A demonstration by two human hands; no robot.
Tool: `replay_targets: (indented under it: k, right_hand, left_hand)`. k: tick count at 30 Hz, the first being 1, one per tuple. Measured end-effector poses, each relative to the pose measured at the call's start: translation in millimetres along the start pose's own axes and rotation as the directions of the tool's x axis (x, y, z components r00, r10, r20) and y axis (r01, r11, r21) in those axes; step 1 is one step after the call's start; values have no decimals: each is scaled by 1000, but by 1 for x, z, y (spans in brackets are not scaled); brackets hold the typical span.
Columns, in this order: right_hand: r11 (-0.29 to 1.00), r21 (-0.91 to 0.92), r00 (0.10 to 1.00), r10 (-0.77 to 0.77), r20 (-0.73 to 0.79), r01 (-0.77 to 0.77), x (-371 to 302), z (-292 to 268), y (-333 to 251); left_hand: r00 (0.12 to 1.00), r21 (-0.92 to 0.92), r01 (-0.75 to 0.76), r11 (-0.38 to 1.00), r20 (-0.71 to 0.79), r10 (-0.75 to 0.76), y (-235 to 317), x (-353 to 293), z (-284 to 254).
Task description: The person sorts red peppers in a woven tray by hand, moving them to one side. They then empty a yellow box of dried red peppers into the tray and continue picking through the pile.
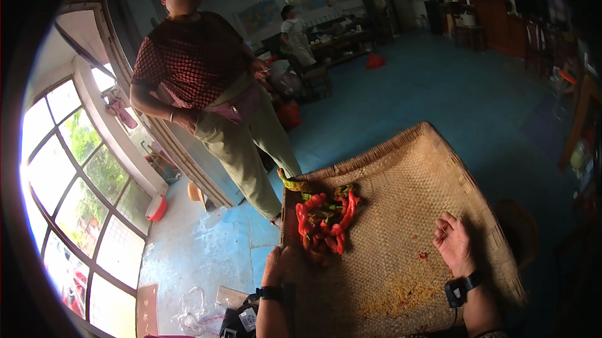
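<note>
A large woven bamboo tray (407, 212) with a raised rim spreads in front of me. My left hand (276, 266) is closed on its left rim, near the lower corner. Red chili peppers (329, 222), some partly green, lie in a heap inside against the left side. A yellow-green pepper (291, 182) rests by the rim at the heap's far end. Over the tray's right part hovers my right hand (454, 247), its fingers loosely bent and apart, with nothing visible in them. Below it, many small yellow seeds (401, 294) and a red scrap (423, 256) are scattered on the weave.
A person (194, 56) in a dark red patterned top stands just beyond the tray at left, beside a doorway. Farther back another person (296, 34) in white is near a long table. A red basin (157, 207) and clear plastic bags (197, 313) sit on the blue floor.
</note>
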State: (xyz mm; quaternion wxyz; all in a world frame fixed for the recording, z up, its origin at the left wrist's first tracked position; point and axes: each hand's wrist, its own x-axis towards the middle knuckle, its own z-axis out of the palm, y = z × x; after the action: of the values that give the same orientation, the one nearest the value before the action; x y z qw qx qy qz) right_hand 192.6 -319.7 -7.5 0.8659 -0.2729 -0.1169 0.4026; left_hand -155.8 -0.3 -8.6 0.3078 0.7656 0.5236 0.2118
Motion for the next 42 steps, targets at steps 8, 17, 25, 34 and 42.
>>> replay_targets:
  k: [8, 17, 25, 34, 42]
  right_hand:
    - [1000, 9, 1000, -2, -3, 2, 0, -2, -1]
    - [1000, 28, 1000, -6, -13, 6, -2, -3, 1]
    - [1000, 30, 1000, 0, -7, 1, -1, -5, 4]
    - [998, 65, 1000, 23, -7, -22, 1, -10, 7]
    - [997, 73, 1000, 30, 6, -31, -2, -9, 9]
  left_hand:
    - [1000, 27, 11, 1000, 7, -11, 9, -1, -1]
    - [999, 10, 23, 1000, 33, -23, 0, 5, 3]
    - [999, -6, 40, 999, 19, -40, 1, 5, 4]
    - [1000, -29, 3, 1000, 0, -3, 3, 3, 5]
    - [999, -12, 45, 999, -6, -45, 8, -6, 3]
